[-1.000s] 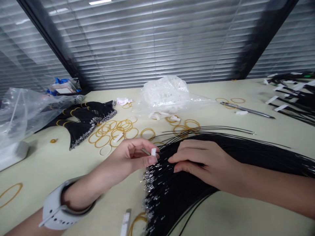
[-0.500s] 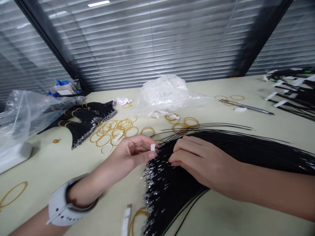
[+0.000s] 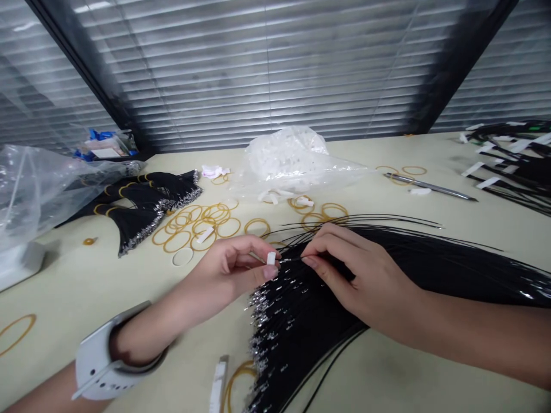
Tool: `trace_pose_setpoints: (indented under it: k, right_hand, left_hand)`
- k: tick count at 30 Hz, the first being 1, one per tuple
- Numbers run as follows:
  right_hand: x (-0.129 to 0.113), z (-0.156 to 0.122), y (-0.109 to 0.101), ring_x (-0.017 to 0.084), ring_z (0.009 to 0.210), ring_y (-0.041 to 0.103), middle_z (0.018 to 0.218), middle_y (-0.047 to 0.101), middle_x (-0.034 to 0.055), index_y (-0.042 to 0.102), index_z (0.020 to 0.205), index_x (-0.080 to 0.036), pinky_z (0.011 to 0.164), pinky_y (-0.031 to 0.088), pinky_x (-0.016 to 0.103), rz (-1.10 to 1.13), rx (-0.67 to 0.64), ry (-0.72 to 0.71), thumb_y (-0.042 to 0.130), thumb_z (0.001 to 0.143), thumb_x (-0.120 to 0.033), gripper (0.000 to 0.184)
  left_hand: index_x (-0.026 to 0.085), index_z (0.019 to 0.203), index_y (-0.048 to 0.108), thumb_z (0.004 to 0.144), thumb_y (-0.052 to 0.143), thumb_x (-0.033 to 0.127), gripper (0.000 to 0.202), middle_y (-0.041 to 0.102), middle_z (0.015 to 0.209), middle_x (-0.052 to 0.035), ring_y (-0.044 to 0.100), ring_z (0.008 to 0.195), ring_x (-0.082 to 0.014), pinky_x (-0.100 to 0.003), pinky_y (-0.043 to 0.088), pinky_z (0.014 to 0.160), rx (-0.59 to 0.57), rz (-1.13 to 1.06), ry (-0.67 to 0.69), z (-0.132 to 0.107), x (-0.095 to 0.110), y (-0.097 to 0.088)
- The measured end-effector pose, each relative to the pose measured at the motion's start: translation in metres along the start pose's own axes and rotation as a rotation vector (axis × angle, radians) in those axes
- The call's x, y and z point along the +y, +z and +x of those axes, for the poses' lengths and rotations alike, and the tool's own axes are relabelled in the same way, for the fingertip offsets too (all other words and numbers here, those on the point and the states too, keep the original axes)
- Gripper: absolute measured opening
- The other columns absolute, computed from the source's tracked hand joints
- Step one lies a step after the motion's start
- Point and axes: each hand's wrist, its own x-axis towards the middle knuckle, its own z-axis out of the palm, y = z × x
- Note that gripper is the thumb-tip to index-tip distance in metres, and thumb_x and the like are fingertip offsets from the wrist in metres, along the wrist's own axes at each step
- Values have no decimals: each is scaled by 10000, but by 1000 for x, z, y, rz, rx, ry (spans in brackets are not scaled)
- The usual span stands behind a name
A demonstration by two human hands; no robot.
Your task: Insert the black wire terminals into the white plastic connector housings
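Between the thumb and forefinger of my left hand (image 3: 235,269) is a small white connector housing (image 3: 271,258). My right hand (image 3: 365,275) pinches a thin black wire (image 3: 295,259) near its end, and the wire's metal terminal points at the housing. Whether the tip is inside the housing I cannot tell. Under both hands lies a large bundle of black wires (image 3: 318,327), its crimped silvery ends fanned out on the left side and its length running off to the right.
Yellow rubber bands (image 3: 193,223) lie scattered beyond my left hand. A clear plastic bag of white parts (image 3: 286,155) sits at the back. Banded black wire bundles (image 3: 138,223) are at left, a pen (image 3: 430,187) and labelled cables (image 3: 520,160) at right.
My right hand has gone from closed fingers over the bundle to pinching one wire, its terminal now close to the housing. My left hand keeps the housing nearly in place.
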Motion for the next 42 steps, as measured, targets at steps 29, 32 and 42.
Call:
trace_pose_setpoints:
  k: [29,32,42]
  right_hand:
    - [0,-1,0,93,727,458,760,514,19,525,785,-143,659,375,222,-4,4,-47,445,828,-149,90]
    - [-1,-3,-1,95,726,448,752,503,23,534,783,-140,658,373,222,-23,0,-66,442,832,-154,105]
    - [-3,-1,1,89,693,420,717,475,35,548,769,-110,655,365,211,-55,23,-145,438,829,-127,126]
  left_hand:
    - [162,781,561,686,639,282,172,551,718,8,503,665,-72,-158,390,566,23,-3,20,1,-4,3]
    - [169,779,599,666,660,289,176,577,713,9,502,638,-65,-156,401,559,45,-7,0,1,-5,4]
    - [177,728,644,623,698,276,154,617,707,12,525,624,-66,-156,421,562,76,-35,-26,-3,-4,7]
